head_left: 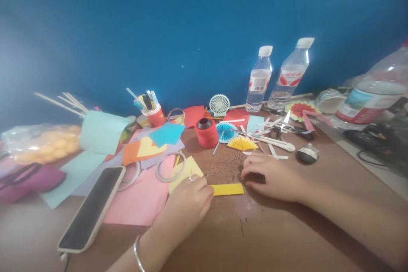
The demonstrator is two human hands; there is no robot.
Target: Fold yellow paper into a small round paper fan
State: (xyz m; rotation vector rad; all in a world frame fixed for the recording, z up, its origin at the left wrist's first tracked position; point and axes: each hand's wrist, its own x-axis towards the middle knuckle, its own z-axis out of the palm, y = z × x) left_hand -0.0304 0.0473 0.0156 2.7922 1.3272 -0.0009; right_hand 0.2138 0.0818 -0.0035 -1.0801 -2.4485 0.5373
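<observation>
A folded strip of yellow paper [228, 189] lies on the brown table in front of me. My left hand [193, 195], wearing a ring and a bangle, is closed on the strip's left end with thumb and fingers. Just past the strip's right end rests my right hand [270, 176], its fingers curved and a gap between them and the thumb; it holds nothing. Beyond the hands are a yellow pleated paper fan [242, 143], a blue paper rosette [226, 132] and a red thread spool [206, 134].
Left of my hands lie coloured paper sheets [137, 204], a tape roll [170, 167] and a phone [92, 208]. Scissors [282, 127], a white utility knife [274, 141] and paper scraps lie at the right. Water bottles [259, 83] stand by the blue wall.
</observation>
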